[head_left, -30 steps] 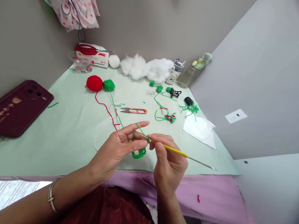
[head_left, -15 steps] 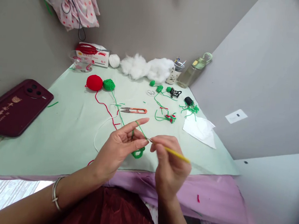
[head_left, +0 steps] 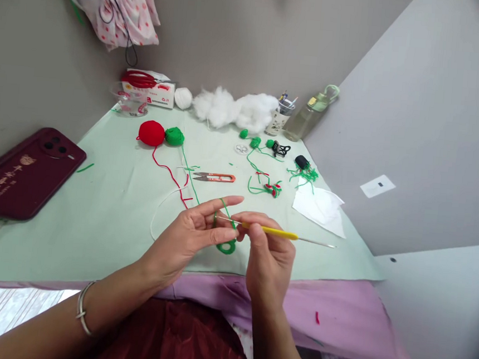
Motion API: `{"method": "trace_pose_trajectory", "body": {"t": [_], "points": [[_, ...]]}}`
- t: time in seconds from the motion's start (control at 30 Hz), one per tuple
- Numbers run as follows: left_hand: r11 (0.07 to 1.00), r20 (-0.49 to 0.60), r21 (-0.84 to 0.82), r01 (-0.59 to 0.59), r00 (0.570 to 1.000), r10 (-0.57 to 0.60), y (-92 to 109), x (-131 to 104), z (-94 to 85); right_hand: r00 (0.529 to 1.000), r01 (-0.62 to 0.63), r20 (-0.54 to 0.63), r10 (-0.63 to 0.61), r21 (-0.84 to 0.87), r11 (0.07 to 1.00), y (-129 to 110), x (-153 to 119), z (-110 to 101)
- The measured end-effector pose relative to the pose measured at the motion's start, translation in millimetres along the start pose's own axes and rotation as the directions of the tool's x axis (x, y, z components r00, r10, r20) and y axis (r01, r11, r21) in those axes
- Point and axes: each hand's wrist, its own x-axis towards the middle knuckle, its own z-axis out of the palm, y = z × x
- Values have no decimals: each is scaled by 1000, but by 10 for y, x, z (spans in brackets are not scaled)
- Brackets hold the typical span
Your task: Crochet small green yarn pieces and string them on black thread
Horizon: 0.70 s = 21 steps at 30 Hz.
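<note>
Near the table's front edge, my left hand (head_left: 193,232) pinches a small green crocheted piece (head_left: 227,247) between thumb and fingers. Green yarn runs over its raised index finger and back to the green ball (head_left: 174,136). My right hand (head_left: 270,255) grips a crochet hook by its yellow handle (head_left: 279,232). The hook's metal shaft points left, past the green yarn and in front of my left fingers. Its other thin metal end sticks out to the right. Both hands' fingertips are close together at the green piece.
Beyond my hands lie orange snips (head_left: 215,177), a red yarn ball (head_left: 152,133), and small green pieces (head_left: 272,190). White stuffing (head_left: 235,110), a pen cup (head_left: 280,119) and a bottle (head_left: 312,113) stand at the back. A dark red phone (head_left: 26,172) is at left, white paper (head_left: 319,209) at right.
The hook has turned nearly level, and its shaft now reaches further left across my left fingers. My left index finger has lowered slightly, and the green piece has shifted a little right.
</note>
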Motion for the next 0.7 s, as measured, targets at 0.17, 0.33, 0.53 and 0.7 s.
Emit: {"method": "trace_pose_trajectory", "body": {"t": [0.17, 0.33, 0.53, 0.7], "points": [[1000, -19, -25, 14, 1000, -14, 54, -5, -27, 998, -47, -42, 48, 22, 999, 89, 13, 17], [1000, -36, -3, -9, 999, 9, 23, 14, -21, 999, -17, -44, 16, -39, 999, 59, -7, 17], [996, -121, -59, -72, 991, 65, -93, 74, 30, 868, 483, 160, -470, -493, 723, 99, -109, 62], [986, -8, -151, 70, 997, -72, -73, 76, -69, 936, 340, 46, -349, -380, 860, 69, -63, -20]]}}
